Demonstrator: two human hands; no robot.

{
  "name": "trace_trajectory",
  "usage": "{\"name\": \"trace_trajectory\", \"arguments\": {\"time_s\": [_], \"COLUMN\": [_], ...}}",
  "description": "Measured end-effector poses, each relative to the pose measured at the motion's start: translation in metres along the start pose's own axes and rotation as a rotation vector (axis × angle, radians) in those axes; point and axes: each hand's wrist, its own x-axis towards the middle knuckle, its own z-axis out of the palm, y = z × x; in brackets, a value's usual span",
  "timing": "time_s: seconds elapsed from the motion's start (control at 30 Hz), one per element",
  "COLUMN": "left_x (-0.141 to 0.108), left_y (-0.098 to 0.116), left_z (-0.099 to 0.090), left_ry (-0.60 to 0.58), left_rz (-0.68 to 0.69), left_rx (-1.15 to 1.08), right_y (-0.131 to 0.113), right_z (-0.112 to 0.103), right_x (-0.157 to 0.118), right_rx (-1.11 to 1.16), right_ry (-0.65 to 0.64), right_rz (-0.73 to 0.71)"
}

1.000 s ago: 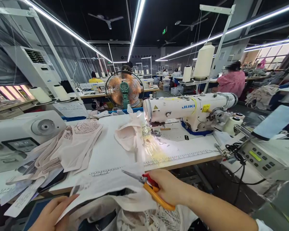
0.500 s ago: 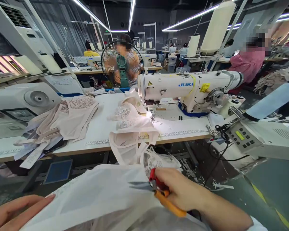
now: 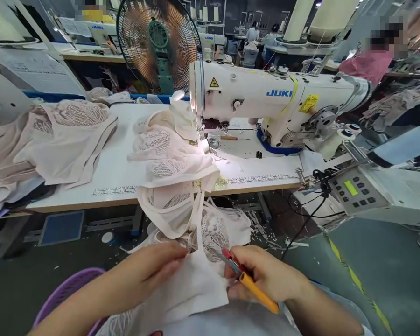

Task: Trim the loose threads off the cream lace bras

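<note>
My right hand is closed around scissors with orange and red handles, its blades pointing up and left over the lace. My left hand is closed on a pale bra in front of me, its fingertips partly hidden. The right fingers are also close to this cloth, and I cannot tell whether they grip it. From here a string of pale lace bras runs up over the table edge to the needle area of a white sewing machine.
More bras lie piled on the table at left. A purple basket stands on the floor below my left arm. A control box is at the right, a fan behind the table. A person in pink sits at far right.
My left hand has come in from the far left to the middle, beside the scissors. The cloth is gathered lower and narrower. The view has tilted down and moved closer to the machine.
</note>
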Motion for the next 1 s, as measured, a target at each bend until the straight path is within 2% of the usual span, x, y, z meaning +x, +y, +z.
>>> {"name": "trace_trajectory", "arguments": {"time_s": [0.1, 0.17, 0.27, 0.33, 0.43, 0.5, 0.57, 0.63, 0.77, 1.0], "left_x": [0.039, 0.048, 0.046, 0.04, 0.034, 0.033, 0.034, 0.035, 0.035, 0.033], "left_y": [0.02, 0.024, 0.02, 0.016, 0.011, 0.008, 0.006, 0.003, -0.001, -0.007], "left_z": [0.008, 0.017, 0.033, 0.043, 0.051, 0.052, 0.052, 0.052, 0.052, 0.049], "left_ry": [-0.296, -0.372, -0.292, -0.209, -0.181, -0.162, -0.15, -0.155, -0.174, -0.175], "left_rz": [0.02, 0.019, -0.076, -0.186, -0.259, -0.251, -0.233, -0.219, -0.202, -0.17], "left_rx": [-0.254, -0.451, -0.66, -0.721, -0.744, -0.699, -0.645, -0.62, -0.636, -0.61], "right_y": [0.003, 0.007, 0.01, 0.012, 0.019, 0.025, 0.029, 0.029, 0.021, 0.011], "right_z": [0.002, 0.001, -0.01, -0.025, -0.051, -0.064, -0.071, -0.072, -0.07, -0.074], "right_x": [-0.005, -0.007, -0.008, -0.004, 0.006, 0.014, 0.023, 0.033, 0.049, 0.06], "right_rx": [0.071, 0.137, 0.236, 0.185, -0.21, -0.448, -0.536, -0.555, -0.639, -0.73], "right_ry": [0.035, 0.024, -0.141, -0.235, -0.273, -0.381, -0.508, -0.578, -0.644, -0.654], "right_rz": [-0.109, -0.166, -0.16, -0.111, -0.034, 0.019, 0.046, 0.049, 0.071, 0.074]}}
